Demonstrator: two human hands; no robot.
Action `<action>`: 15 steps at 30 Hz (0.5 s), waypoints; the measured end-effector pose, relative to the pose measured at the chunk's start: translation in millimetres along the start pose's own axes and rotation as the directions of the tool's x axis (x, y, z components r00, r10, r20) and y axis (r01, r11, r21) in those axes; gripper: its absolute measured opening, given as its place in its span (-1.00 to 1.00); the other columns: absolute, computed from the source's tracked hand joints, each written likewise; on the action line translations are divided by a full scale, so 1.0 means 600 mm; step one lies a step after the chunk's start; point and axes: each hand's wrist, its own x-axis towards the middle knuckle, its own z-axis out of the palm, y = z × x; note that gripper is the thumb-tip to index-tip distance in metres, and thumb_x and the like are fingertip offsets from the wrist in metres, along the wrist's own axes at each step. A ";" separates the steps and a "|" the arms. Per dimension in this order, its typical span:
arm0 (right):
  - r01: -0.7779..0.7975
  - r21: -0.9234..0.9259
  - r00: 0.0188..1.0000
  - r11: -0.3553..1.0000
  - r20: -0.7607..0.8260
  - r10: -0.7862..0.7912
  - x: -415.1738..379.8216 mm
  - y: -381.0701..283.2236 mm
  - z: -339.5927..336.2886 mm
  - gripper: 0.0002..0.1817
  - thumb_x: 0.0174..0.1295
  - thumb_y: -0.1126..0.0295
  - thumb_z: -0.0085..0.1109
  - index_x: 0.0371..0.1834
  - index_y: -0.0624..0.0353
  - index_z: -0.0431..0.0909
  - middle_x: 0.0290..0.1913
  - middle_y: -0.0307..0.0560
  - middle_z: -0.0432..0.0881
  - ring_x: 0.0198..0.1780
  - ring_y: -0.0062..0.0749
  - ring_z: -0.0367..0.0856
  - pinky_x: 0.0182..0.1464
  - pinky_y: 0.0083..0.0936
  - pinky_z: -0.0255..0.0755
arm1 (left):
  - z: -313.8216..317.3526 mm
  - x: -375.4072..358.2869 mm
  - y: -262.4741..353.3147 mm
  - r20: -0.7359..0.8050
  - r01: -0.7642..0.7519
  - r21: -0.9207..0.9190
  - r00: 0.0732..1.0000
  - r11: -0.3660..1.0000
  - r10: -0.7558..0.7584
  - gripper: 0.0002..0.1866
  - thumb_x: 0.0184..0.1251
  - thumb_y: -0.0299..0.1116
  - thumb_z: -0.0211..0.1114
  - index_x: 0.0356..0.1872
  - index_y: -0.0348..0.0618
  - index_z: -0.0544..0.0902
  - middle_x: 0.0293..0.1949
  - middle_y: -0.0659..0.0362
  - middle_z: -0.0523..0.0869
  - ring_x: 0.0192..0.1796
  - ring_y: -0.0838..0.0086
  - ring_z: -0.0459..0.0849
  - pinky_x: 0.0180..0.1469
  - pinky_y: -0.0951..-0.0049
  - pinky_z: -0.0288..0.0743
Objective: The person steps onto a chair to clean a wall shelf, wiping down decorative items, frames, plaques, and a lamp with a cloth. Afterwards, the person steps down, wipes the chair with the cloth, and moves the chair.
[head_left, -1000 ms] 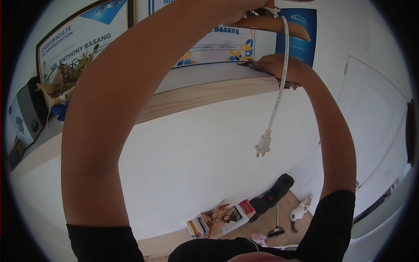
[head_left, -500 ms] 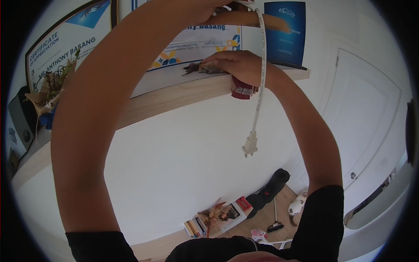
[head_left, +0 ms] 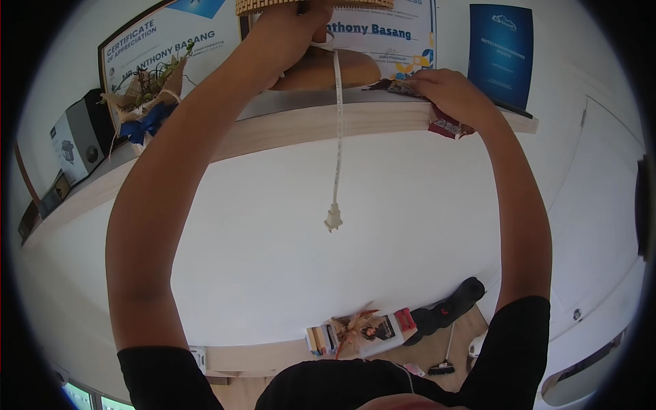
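Observation:
My left hand [head_left: 290, 34] is closed around the upper part of a table lamp, near its cord. The lamp has a woven shade [head_left: 372, 3], cut off by the top edge, and a rounded wooden base [head_left: 348, 70] over the shelf. A white power cord [head_left: 338, 130] hangs down from it, ending in a loose two-prong plug [head_left: 333, 217]. My right hand [head_left: 456, 97] is closed over a small bundle [head_left: 447, 124] at the shelf edge, dark red below the palm, with a crumpled brownish end by the fingertips. The palm hides its middle.
On the shelf [head_left: 273, 130] stand framed certificates [head_left: 160, 48], a blue plaque [head_left: 501, 58], a burlap-wrapped plant [head_left: 147, 102] with a blue bow, and a box [head_left: 75, 137]. Below are books [head_left: 321, 339], dried flowers [head_left: 355, 328], a black case [head_left: 447, 307] and a broom [head_left: 442, 367]. A white door [head_left: 591, 225] is at right.
My left hand has brought the lamp down and left, its base now lower over the shelf and the cord further left. My right hand stays on the bundle. The view has shifted.

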 end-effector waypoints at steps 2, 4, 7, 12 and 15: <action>0.000 -0.003 1.000 1.000 0.018 0.000 0.001 -0.007 -0.009 -0.63 0.30 0.52 -0.12 0.10 0.01 0.56 -0.08 -0.18 0.63 -0.07 -0.38 0.63 0.01 -0.51 0.56 | -0.001 -0.004 -0.016 -0.026 0.027 0.008 0.999 1.000 -0.027 -0.60 0.28 -0.01 0.15 -0.37 -0.21 0.61 -0.39 0.16 0.59 -0.23 0.47 0.51 -0.11 0.40 0.39; -0.020 -0.016 0.999 1.000 0.040 0.021 0.018 0.013 0.004 -0.63 0.30 0.49 -0.10 0.11 -0.02 0.56 -0.09 -0.18 0.63 -0.06 -0.39 0.63 0.00 -0.53 0.56 | -0.002 -0.005 -0.031 -0.038 0.060 0.039 0.998 0.997 -0.058 -0.58 0.30 0.01 0.16 -0.31 -0.21 0.60 -0.36 0.15 0.61 -0.21 0.46 0.52 -0.03 0.42 0.35; 0.166 0.235 0.982 0.958 -0.127 -0.139 0.027 0.019 0.020 -0.71 0.33 0.23 -0.05 -0.06 0.02 0.64 -0.06 -0.16 0.65 -0.31 -0.42 0.63 -0.18 -0.58 0.47 | 0.001 -0.004 -0.055 0.006 0.012 0.008 1.000 1.000 -0.012 -0.56 0.32 0.04 0.15 -0.14 -0.19 0.59 -0.25 0.12 0.65 -0.12 0.43 0.53 0.04 0.39 0.33; -0.105 0.547 0.992 0.831 0.001 0.125 0.022 -0.006 0.024 -0.73 0.29 0.20 -0.02 -0.10 -0.04 0.65 -0.15 -0.23 0.66 -0.35 -0.50 0.62 -0.21 -0.52 0.48 | 0.004 -0.026 -0.043 -0.026 0.157 0.069 0.987 0.985 -0.156 -0.55 0.33 0.02 0.13 -0.11 -0.21 0.63 -0.15 0.08 0.67 -0.05 0.42 0.52 0.05 0.43 0.33; -0.032 0.440 0.990 0.897 -0.109 0.089 0.026 0.004 0.035 -0.71 0.29 0.17 -0.01 -0.06 -0.08 0.65 -0.15 -0.21 0.67 -0.29 -0.51 0.64 -0.18 -0.49 0.49 | -0.011 -0.039 -0.030 0.128 0.167 0.222 0.972 0.961 -0.199 -0.37 0.36 0.17 0.02 0.22 -0.14 0.48 0.11 0.01 0.57 0.17 0.27 0.48 0.23 0.34 0.27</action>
